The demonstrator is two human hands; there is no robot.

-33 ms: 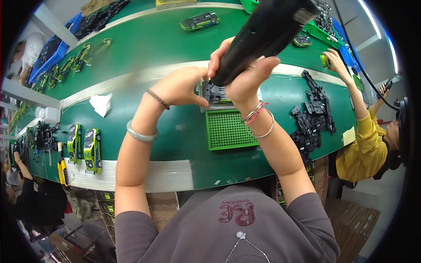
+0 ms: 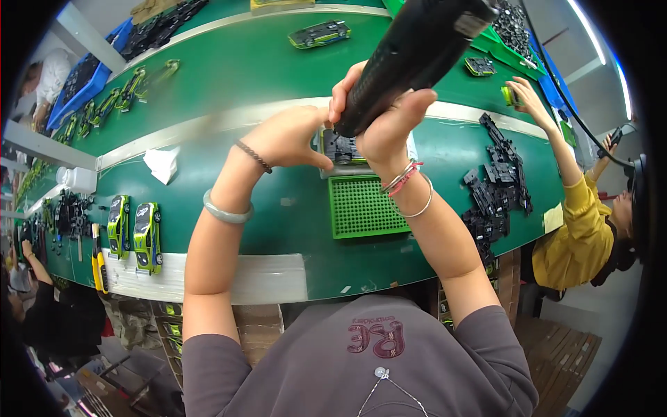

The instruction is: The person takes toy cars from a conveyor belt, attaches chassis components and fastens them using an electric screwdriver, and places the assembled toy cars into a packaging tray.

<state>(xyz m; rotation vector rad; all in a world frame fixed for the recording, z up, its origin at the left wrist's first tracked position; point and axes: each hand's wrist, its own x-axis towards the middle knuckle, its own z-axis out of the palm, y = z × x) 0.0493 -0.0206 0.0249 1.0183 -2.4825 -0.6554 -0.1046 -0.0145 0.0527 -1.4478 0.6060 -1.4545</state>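
My right hand (image 2: 389,128) is wrapped round a thick black electric screwdriver (image 2: 410,55), held aslant with its bit end pointing down to the left. Beneath it a toy car's black chassis (image 2: 340,149) lies underside up in a pale holder. My left hand (image 2: 292,139) grips the chassis at its left end, thumb on the near side and fingers on the far side. My right hand and the tool cover the chassis's right part; the exact contact of the bit is hard to make out. A green perforated basket (image 2: 368,207) sits just nearer to me.
Two green toy cars (image 2: 146,236) stand at left beside yellow-handled pliers (image 2: 99,267) and a white tissue (image 2: 161,165). Black chassis parts (image 2: 500,170) pile up at right. Beyond a pale rail, a car (image 2: 319,33) lies on the green belt. A co-worker's hand (image 2: 529,103) holds a green piece.
My hands and the screwdriver stay almost where they were, with only a slight shift. At right, the co-worker's hand with the green piece has moved a little left and down.
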